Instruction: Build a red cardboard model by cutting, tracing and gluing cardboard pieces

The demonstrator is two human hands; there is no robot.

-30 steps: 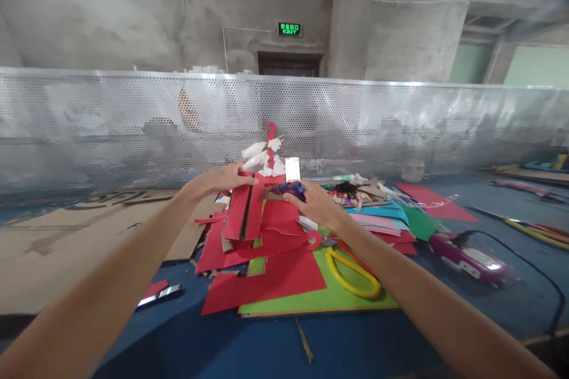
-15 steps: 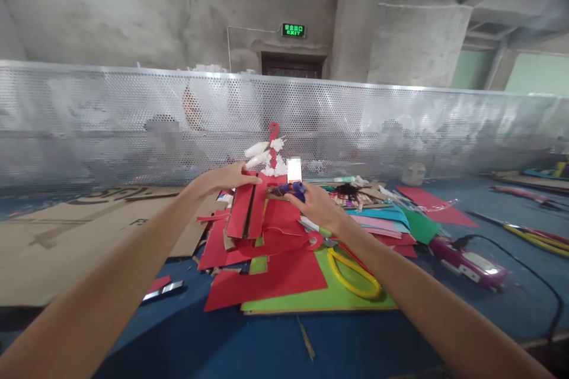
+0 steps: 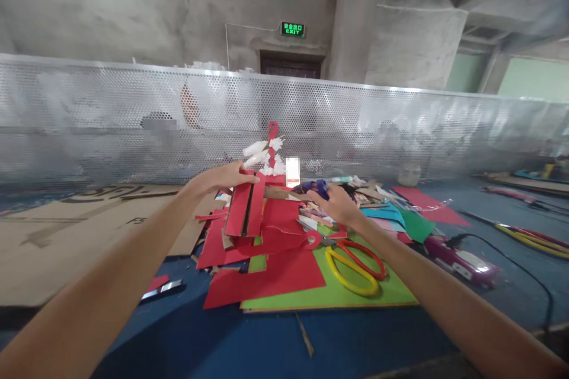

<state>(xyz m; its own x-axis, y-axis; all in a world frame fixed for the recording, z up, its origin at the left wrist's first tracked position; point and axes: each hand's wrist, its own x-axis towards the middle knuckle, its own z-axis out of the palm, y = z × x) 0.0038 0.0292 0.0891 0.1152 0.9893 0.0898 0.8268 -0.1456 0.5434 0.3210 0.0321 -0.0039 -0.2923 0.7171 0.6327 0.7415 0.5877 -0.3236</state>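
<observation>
My left hand (image 3: 229,177) is closed on the upper end of a red cardboard piece (image 3: 240,213), which has a dark lengthwise gap and stands tilted. In my right hand (image 3: 335,200) is a blue glue gun (image 3: 311,188), its nozzle pointing left, a short way right of the red piece. My fingers partly hide its handle. Behind the red piece stands a red curled-top decoration (image 3: 272,130) with white flowers (image 3: 276,166). Cut red paper (image 3: 275,275) lies below my hands, over a green sheet (image 3: 302,299).
Scissors with yellow and red handles (image 3: 355,284) lie on the green sheet. A utility knife (image 3: 163,290) is at front left, beside brown cardboard (image 3: 102,237). At right is a purple device (image 3: 462,263) with a black cable. A lit phone (image 3: 293,172) stands before the perforated metal screen (image 3: 355,124).
My right hand has moved right with the glue gun, away from the red cardboard piece. My left hand keeps its hold, and the scissors' red handle is now more visible.
</observation>
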